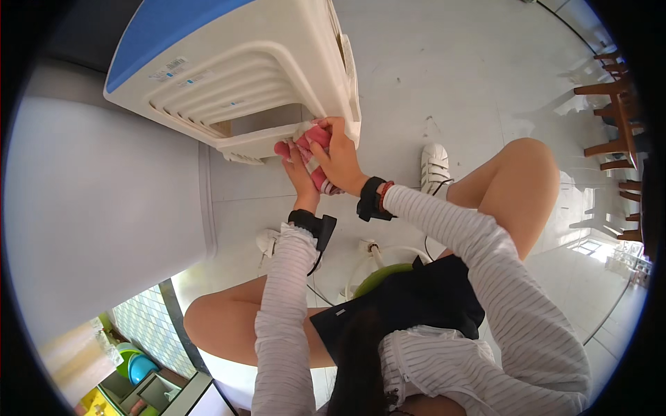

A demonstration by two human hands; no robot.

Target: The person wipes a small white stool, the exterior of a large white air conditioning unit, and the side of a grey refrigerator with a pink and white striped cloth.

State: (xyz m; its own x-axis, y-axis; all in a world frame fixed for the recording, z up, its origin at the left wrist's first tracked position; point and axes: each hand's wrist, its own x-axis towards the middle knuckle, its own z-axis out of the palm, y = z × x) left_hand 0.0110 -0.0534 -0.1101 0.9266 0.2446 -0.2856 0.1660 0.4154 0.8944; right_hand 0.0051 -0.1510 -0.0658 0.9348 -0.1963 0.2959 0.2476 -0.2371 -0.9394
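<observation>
A pink and white cloth [314,165] is bunched between my two hands. My left hand [303,179] holds its left side, with the fingers pointing up along it. My right hand [341,158] grips it from the right, with fingers curled over the upper end. The cloth lies at the lower edge of a large cream plastic piece of furniture [307,62] with a blue top panel [171,39]. Its ribbed side has an opening near the hands and bears printed labels. Whether the cloth presses on the rim is hard to tell.
A smooth pale surface [114,171] stands at the left. White shoes [435,165] rest on the grey tiled floor [416,78]. Under me is a green seat [382,275] with pale legs. Wooden chairs [614,122] stand far right; coloured basins [139,366] sit lower left.
</observation>
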